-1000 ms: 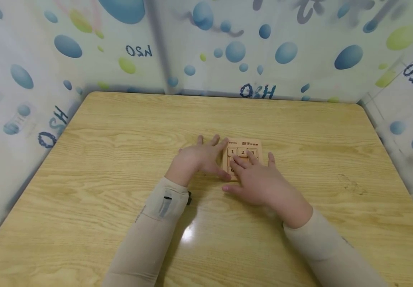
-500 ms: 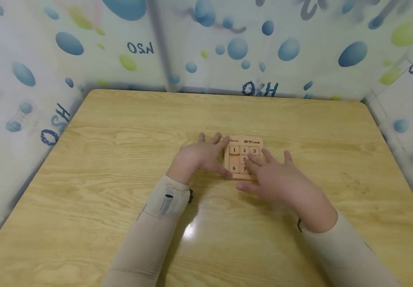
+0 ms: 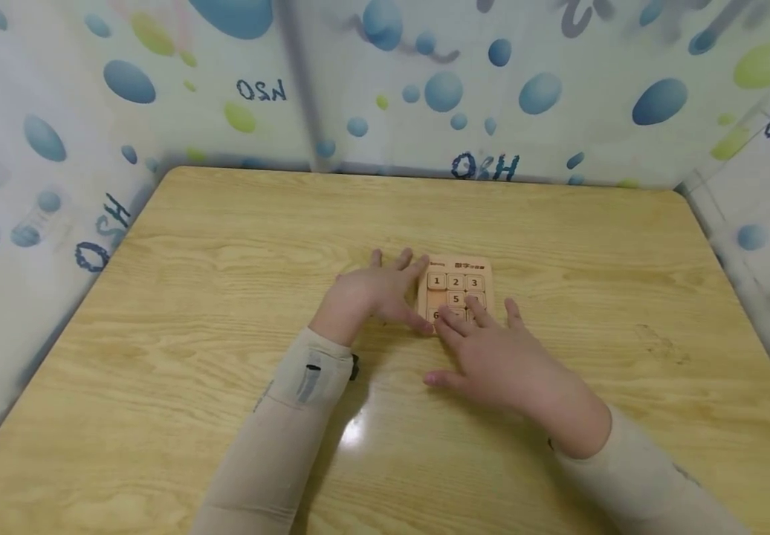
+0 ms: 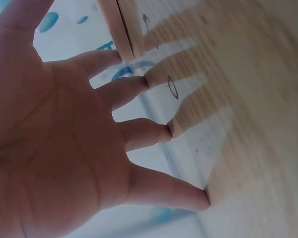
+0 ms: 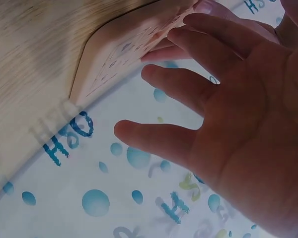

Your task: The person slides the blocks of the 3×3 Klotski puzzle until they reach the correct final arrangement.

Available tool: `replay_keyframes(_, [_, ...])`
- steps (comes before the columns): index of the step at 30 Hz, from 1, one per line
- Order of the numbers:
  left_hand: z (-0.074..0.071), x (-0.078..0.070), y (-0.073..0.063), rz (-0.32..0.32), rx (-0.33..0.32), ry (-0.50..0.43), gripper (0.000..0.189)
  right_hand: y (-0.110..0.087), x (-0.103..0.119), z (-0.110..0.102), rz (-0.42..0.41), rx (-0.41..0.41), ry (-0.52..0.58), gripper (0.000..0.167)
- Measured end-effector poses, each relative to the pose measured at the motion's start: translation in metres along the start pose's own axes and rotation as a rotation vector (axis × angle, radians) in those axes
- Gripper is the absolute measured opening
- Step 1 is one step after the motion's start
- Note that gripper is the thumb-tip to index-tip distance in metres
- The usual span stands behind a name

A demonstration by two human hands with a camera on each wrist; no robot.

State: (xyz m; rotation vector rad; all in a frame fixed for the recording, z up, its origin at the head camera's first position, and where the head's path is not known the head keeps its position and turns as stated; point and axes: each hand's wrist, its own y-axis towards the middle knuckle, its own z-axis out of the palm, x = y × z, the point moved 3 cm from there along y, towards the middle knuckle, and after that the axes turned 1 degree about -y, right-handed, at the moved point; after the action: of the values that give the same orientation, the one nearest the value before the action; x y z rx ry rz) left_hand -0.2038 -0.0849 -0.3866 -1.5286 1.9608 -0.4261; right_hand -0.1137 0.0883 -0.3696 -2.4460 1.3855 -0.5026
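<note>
A wooden sliding number puzzle (image 3: 455, 264) lies flat on the table. Tiles 1, 2 and 3 (image 3: 474, 283) form its top row; the middle row has a gap (image 3: 437, 299) at left, with tile 5 (image 3: 455, 299) beside it. My left hand (image 3: 381, 293) is spread along the puzzle's left side, index fingertip and thumb at its edge. In the left wrist view the other fingertips (image 4: 170, 133) rest on the tabletop. Fingers extended, my right hand (image 3: 508, 364) reaches over the bottom row, its fingertips covering tiles beside tile 6. Its thumb (image 3: 435, 379) stays off the puzzle.
The wood-grain table (image 3: 258, 238) extends around the puzzle on all sides. A wall covering (image 3: 392, 96) with blue and green spots rises behind the table's far edge and at both sides.
My right hand first moved right, uncovering the left tiles and the gap, then came back left and lower, onto the bottom row. The left hand has stayed at the puzzle's left edge.
</note>
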Motion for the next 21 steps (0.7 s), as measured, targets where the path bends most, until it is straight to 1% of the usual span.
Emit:
replay_keyframes(13, [0.0005, 0.0005, -0.0006, 0.002, 0.006, -0.003, 0.122, 0.0021, 0.0032, 0.0016, 0.002, 0.015, -0.014, 0.088])
replay_keyframes(21, [0.0003, -0.0008, -0.0008, 0.012, 0.003, -0.006, 0.121, -0.0005, -0.0007, 0.0034, 0.020, 0.000, -0.015, 0.088])
